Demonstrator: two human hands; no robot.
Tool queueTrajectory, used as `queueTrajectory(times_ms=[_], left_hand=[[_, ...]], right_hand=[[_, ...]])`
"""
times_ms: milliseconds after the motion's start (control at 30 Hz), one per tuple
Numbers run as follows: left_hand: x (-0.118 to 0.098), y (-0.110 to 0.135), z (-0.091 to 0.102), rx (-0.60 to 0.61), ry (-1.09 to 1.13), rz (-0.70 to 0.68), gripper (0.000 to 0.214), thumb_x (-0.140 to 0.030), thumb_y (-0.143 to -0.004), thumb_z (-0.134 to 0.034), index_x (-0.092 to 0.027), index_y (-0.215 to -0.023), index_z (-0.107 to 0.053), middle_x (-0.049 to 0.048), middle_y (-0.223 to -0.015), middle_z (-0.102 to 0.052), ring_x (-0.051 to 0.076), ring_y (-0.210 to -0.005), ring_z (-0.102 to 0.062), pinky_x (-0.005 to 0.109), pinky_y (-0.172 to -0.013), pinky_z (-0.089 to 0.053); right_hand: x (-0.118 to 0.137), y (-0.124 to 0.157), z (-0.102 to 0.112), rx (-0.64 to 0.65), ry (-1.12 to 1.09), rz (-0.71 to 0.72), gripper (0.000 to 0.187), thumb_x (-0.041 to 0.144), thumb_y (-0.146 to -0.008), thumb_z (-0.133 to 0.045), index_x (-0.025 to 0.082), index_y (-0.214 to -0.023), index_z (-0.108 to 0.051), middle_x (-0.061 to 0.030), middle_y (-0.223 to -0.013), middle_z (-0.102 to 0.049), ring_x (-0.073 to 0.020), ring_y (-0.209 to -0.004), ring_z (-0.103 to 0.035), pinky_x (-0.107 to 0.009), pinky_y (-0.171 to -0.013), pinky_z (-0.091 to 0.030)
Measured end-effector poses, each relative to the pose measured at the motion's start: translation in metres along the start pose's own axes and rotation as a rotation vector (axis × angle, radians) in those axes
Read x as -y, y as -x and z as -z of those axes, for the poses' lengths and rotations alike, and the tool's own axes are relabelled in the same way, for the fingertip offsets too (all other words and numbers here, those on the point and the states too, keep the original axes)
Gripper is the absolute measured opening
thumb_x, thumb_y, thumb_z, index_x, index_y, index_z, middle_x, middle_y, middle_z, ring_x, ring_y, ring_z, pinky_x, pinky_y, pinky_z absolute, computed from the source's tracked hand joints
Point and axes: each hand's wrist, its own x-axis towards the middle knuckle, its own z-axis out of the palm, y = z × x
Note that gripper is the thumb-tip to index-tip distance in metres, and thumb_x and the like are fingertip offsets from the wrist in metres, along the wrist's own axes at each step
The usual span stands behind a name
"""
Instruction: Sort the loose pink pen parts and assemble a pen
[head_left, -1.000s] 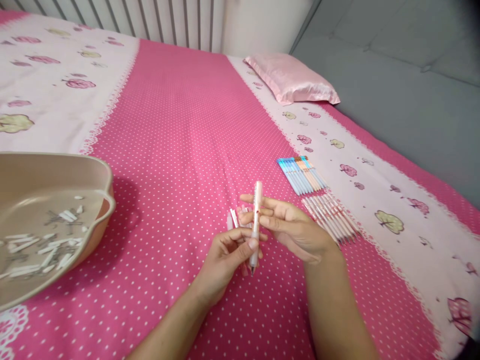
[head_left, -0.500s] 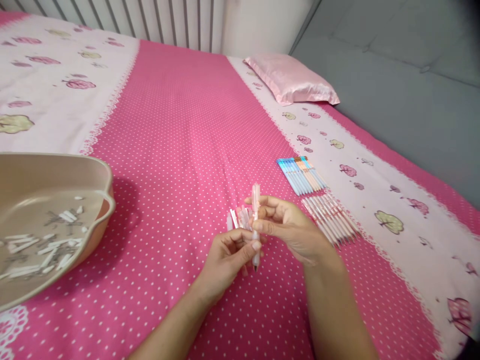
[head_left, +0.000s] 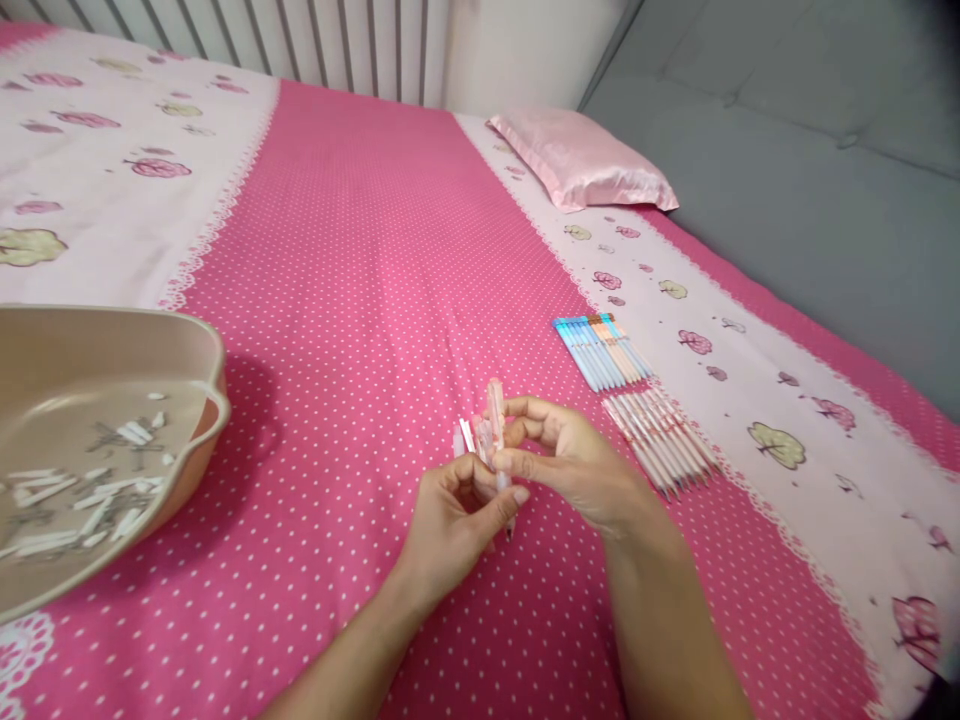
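Both hands meet over the pink dotted bedspread [head_left: 360, 250] and grip one pale pink pen [head_left: 496, 404], held nearly upright with its tip pointing down. My left hand [head_left: 454, 525] pinches the pen's lower end between thumb and fingers. My right hand [head_left: 574, 460] is curled round the pen's middle. Just behind the hands lies a small heap of pink and white pen parts [head_left: 471, 436].
A beige basin [head_left: 199, 350] at the left holds several white pieces and small springs. Right of the hands lie a row of pink pens [head_left: 664, 430] and a row of blue and orange pens [head_left: 600, 348]. A pink pillow [head_left: 581, 155] lies farther back, beside a grey padded surface [head_left: 810, 170].
My right hand's fingers have curled from stretched out to closed around the pen. The pen has dropped lower and shifted slightly left.
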Motion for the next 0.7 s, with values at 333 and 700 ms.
queueTrajectory(times_ms=[333,700], left_hand=[[-0.005,-0.005,0.003,-0.267,0.066,-0.046,0.026,-0.033,-0.065,-0.076,-0.013,-0.075,-0.062,0.0,-0.06,-0.064,0.01,-0.053,-0.059,0.021,-0.054,-0.05],[0.003,-0.012,0.002,-0.478,0.065,-0.16,0.032,-0.03,-0.055,-0.081,-0.015,-0.07,-0.057,-0.0046,-0.054,-0.06,0.008,-0.045,-0.055,0.016,-0.045,-0.045]], right_hand=[[0.0,0.0,-0.009,-0.064,0.063,0.042,0.046,0.03,-0.072,-0.071,0.021,-0.114,-0.053,-0.0074,-0.113,-0.059,-0.0173,-0.105,-0.056,-0.036,-0.095,-0.044],[-0.04,0.029,-0.025,-0.316,0.101,0.101,0.032,0.018,-0.064,-0.072,0.017,-0.095,-0.061,-0.0015,-0.08,-0.064,-0.0152,-0.075,-0.061,-0.032,-0.075,-0.051]])
